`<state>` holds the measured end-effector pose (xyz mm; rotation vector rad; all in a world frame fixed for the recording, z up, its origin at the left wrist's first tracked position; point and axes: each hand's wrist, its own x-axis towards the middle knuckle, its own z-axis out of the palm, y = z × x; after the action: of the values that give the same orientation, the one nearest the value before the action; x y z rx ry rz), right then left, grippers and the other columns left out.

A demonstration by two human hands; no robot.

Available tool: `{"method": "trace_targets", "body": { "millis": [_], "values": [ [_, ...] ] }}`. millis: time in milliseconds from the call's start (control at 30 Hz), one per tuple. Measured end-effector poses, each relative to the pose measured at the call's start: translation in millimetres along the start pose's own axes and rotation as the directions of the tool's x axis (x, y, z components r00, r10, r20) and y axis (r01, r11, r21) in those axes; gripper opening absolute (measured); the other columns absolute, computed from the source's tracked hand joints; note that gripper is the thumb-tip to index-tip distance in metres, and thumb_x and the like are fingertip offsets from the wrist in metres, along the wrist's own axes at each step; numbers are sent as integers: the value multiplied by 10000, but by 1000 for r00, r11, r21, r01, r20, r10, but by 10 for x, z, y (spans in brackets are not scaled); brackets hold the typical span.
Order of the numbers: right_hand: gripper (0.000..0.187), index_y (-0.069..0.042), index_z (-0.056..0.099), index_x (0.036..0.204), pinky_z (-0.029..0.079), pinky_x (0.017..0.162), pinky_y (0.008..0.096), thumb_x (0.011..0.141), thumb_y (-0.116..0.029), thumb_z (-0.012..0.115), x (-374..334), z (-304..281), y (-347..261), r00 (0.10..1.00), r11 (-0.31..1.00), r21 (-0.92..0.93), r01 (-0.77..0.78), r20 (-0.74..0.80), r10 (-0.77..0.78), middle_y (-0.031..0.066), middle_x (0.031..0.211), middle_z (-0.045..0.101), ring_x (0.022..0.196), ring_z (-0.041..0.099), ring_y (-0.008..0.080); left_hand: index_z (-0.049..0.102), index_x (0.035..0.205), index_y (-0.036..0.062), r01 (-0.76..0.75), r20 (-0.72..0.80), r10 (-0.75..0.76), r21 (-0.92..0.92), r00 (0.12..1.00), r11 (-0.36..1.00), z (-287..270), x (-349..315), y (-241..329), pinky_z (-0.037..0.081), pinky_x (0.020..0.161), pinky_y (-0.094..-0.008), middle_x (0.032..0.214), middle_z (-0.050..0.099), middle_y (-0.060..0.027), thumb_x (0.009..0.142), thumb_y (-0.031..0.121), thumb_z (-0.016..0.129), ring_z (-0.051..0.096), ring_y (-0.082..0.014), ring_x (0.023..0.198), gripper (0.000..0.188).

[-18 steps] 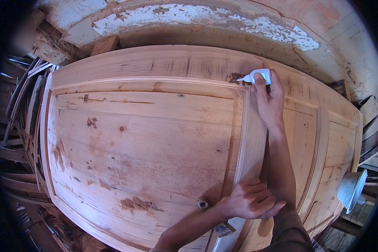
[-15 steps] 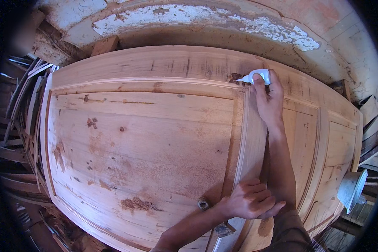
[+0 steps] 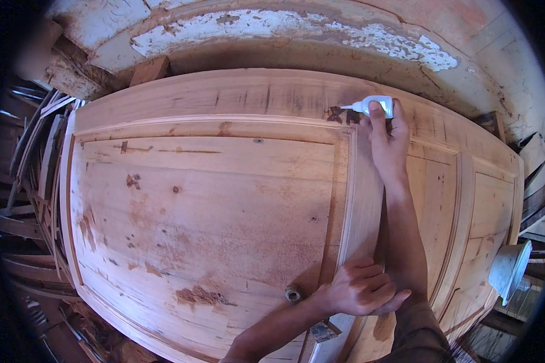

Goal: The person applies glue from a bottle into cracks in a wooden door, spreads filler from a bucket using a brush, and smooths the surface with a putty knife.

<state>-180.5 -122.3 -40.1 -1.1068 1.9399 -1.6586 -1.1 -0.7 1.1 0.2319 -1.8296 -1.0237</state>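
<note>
My right hand grips a small white squeeze bottle between thumb and fingers. Its thin nozzle points left, close over a dark, rough knot in the top rail of a wooden panel door. Whether the tip touches the wood, I cannot tell. Lower down, my left hand is closed in a fist by my right forearm, thumb sticking out to the right. What its curled fingers hold, if anything, is hidden. Beneath the left wrist lies a small flat block, and a small ring-shaped roll sits just left of it.
Brown filler or dust patches mark the door panel. At the right edge stands a pale bucket-like container. Wood offcuts are piled at the left. A wall with peeling white paint runs behind the door.
The bottle has tilted slightly, and its nozzle tip has risen a little away from the knot. My left hand stays in the same place. The view has shifted very slightly.
</note>
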Motion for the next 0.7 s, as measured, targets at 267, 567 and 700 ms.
{"method": "trace_targets", "body": {
  "millis": [267,567,700],
  "values": [
    [231,-89,598,1073,348,547,176,995,-306,579,27,5,-24,993,968,223,-111,-21,119,1,865,665,746,586,24,431,536,132,-17,3,17,10,1000,1000,-29,35,-10,319,396,-265,498,416,15,775,173,773,422,-125,408,419],
    [237,-28,593,1049,472,695,228,989,-257,595,16,-7,-16,998,994,104,-29,53,23,50,909,658,753,603,83,439,535,129,25,25,-25,-29,999,999,-62,32,9,335,388,-277,490,422,10,773,153,772,454,-134,408,410],
    [263,-75,611,1095,347,552,166,986,-314,596,48,44,58,999,998,68,-17,34,15,-12,842,647,674,512,15,468,541,121,41,31,-40,-34,999,999,-61,-13,-9,363,397,-272,491,442,3,770,157,777,478,-139,416,386]
  ]
}}
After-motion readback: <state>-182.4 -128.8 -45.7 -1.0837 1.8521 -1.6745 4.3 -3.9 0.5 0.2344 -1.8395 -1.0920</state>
